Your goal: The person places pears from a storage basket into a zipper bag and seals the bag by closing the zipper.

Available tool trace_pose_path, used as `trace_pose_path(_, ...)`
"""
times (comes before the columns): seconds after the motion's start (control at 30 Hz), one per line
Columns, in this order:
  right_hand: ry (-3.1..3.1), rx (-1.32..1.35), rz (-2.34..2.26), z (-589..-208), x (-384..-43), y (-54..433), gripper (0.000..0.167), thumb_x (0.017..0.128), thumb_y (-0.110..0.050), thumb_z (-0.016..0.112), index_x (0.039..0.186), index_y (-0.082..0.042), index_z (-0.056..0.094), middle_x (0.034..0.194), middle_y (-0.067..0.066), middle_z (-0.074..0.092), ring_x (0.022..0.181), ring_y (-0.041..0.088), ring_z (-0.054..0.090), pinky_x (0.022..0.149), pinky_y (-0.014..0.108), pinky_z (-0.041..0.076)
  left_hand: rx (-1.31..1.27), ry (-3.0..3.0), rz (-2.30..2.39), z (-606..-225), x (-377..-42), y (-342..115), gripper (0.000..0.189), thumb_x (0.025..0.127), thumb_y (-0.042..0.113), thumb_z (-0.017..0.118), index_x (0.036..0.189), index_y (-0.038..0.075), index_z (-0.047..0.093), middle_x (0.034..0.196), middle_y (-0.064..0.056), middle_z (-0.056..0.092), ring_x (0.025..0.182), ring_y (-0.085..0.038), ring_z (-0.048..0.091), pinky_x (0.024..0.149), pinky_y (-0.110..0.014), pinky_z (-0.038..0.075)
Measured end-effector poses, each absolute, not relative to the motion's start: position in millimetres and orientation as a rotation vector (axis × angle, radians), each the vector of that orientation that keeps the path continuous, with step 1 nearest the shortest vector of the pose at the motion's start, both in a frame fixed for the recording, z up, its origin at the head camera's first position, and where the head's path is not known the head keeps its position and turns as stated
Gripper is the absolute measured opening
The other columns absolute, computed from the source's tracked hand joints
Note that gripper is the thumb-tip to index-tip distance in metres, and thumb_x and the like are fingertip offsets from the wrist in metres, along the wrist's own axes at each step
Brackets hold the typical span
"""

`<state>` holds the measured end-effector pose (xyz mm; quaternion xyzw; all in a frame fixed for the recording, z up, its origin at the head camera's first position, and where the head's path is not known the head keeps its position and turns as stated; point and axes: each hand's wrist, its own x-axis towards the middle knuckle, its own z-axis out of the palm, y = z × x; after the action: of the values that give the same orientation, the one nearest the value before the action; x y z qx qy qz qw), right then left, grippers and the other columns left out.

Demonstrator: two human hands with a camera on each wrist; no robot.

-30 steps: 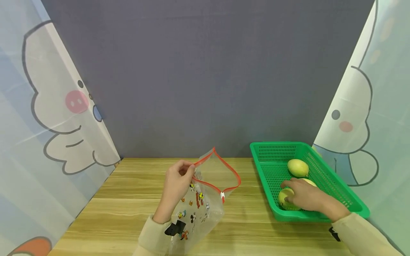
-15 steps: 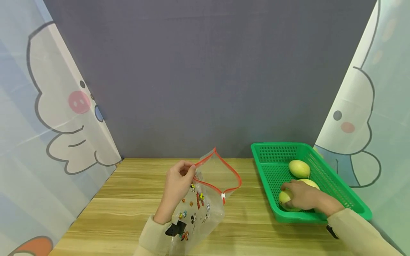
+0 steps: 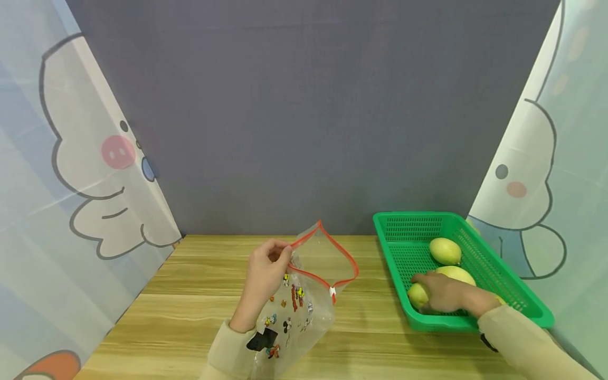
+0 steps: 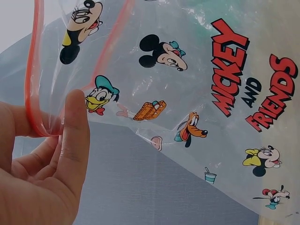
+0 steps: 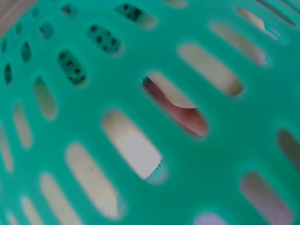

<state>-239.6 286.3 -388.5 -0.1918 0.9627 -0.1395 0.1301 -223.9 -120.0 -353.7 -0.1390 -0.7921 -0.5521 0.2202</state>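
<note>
Pinching a clear bag [image 3: 309, 316] by its red rim [image 4: 31, 61] above the wooden table [image 3: 190, 306], the left hand [image 3: 266, 268] faces the green basket [image 3: 442, 323], where — slotted wall [image 5: 206, 164] blocking the right wrist view — the right hand [image 3: 443, 293] curls its fingers round one yellow fruit [image 3: 416, 296] near other fruits [image 3: 445, 251].

R hand [image 3: 439, 293] in basket [image 3: 446, 322], near end, gripping yellow fruit [image 3: 417, 296]; more fruit [image 3: 445, 251] farther back in basket. L hand [image 3: 267, 268], L of basket, pinches clear bag [image 3: 313, 314] w/ red zip [image 3: 339, 249], mouth gaping, cartoon prints [image 3: 294, 297] on side. Basket's on wood tbl [image 3: 190, 295], grey cloth [image 3: 304, 116] behind, cartoon drapes [image 3: 579, 211] R & far L.
</note>
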Motion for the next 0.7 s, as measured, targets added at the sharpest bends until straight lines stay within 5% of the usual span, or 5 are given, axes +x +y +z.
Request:
trace_pose_path(0.1,2.78,-0.558,-0.423,-389.5,-239.7,287.3,0.064,0.082,-0.024,0.085,0.135,0.001,0.057,0.129,0.027,0.059,0.117,0.05,0.056,0.085,0.058,0.053,-0.381,-2.189,-1.548,-353.7,-224.3,-119.4,0.007,0.098,0.008,0.067,0.098,0.003,0.073,0.075,-0.006,0.067,0.057,-0.023,0.063,0.05,-0.027,0.051)
trace_pose_path(0.37,2.731,-0.539,-0.541,-383.7,-237.2,287.6,0.062,0.08,-0.02,0.083,0.133,0.001,0.057,0.115,0.009,0.065,0.093,0.023,0.062,0.07,0.042,0.051,-0.382,-2.186,-1.566,-353.5,-225.3,-119.5,0.008,0.099,0.008,0.066,0.099,0.002,0.072,0.076,-0.008,0.068,0.057,-0.016,0.063,0.051,-0.028,0.053)
trace_pose_path(0.7,2.737,-0.578,-0.587,-381.1,-232.9,291.7,0.058,0.078,-0.016,0.074,0.132,0.0,0.058,0.104,0.001,0.064,0.078,0.016,0.054,0.064,0.036,0.045,-0.373,-2.201,-1.553,-352.5,-223.5,-119.4,0.008,0.099,0.008,0.066,0.1,0.004,0.072,0.076,-0.005,0.067,0.056,-0.015,0.063,0.051,-0.03,0.054)
